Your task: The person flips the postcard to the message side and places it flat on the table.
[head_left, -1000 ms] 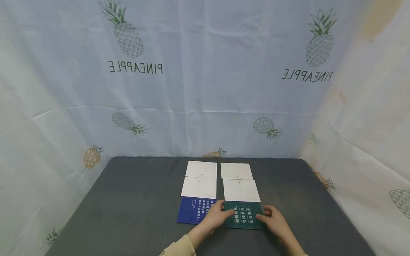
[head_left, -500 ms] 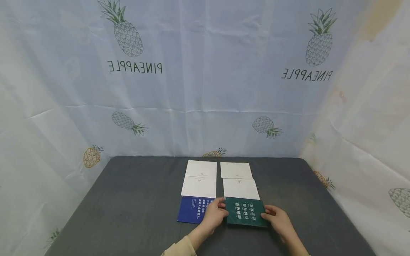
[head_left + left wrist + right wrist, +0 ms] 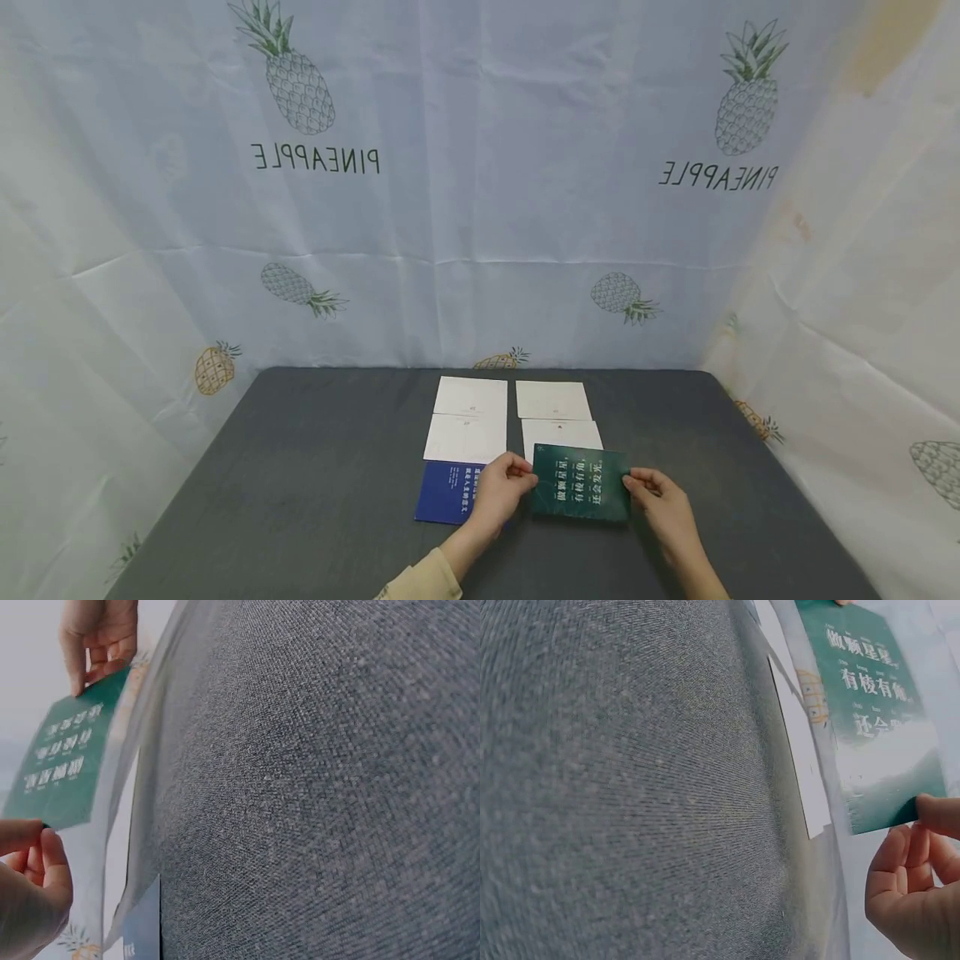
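Between both hands a dark green card [image 3: 581, 483] with white Chinese lettering is held up off the table. My left hand [image 3: 497, 493] pinches its left edge between thumb and fingers. At the opposite edge, my right hand [image 3: 663, 504] pinches it the same way. The left wrist view shows the green card [image 3: 67, 761] raised above the dark surface, and so does the right wrist view, where light glares on the card [image 3: 877, 712]. A blue card [image 3: 442, 492] with white lettering lies on the table, partly covered by the left hand.
Two white cards, a far one [image 3: 472, 394] and a nearer one [image 3: 465, 437], lie beyond the blue card. Right of them are another far white card [image 3: 553, 400] and a nearer one [image 3: 562, 432], partly hidden by the green card. A pineapple-print curtain [image 3: 525, 208] surrounds the dark table [image 3: 315, 483].
The green card has left the table, rising and shifting slightly right with both hands. The left fingers have moved from its face to its edge. The other cards stay put.
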A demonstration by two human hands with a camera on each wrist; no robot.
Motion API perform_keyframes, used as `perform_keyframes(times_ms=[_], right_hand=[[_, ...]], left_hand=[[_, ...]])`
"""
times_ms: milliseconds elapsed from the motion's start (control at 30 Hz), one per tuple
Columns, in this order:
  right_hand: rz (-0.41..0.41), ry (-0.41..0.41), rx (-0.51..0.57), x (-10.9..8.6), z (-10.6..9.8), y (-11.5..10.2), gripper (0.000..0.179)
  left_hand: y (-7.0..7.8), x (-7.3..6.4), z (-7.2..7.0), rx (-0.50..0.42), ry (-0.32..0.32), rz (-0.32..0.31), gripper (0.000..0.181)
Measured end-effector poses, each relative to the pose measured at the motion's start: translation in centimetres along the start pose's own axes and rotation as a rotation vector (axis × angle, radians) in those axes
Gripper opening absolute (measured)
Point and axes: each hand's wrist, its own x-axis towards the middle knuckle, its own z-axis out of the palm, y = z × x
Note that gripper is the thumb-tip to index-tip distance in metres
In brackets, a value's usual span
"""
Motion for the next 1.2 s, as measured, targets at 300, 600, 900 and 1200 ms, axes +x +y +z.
perform_keyframes(times_ms=[300,600,900,1200], right_hand=[[0.003,0.047,0.113,-0.1,-0.1,-0.3,0.051],[0.0,0.099,0.283,0.0,-0.1,0.3,0.055],[0.087,0.046,0.184,0.1,-0.5,1.3,0.044],[0.002,0.007,-0.128,0.3,-0.2,2.2,0.044]], left_hand=[[0.1,0.3,0.0,0.033,0.016,0.044,0.006],[-0.3,0.3,-0.3,0.038,-0.01,0.05,0.008],[-1.0,0.1,-0.1,0.131,-0.081,0.06,0.01],[-1.4,-0.3,0.0,0.291,-0.181,0.146,0.013]])
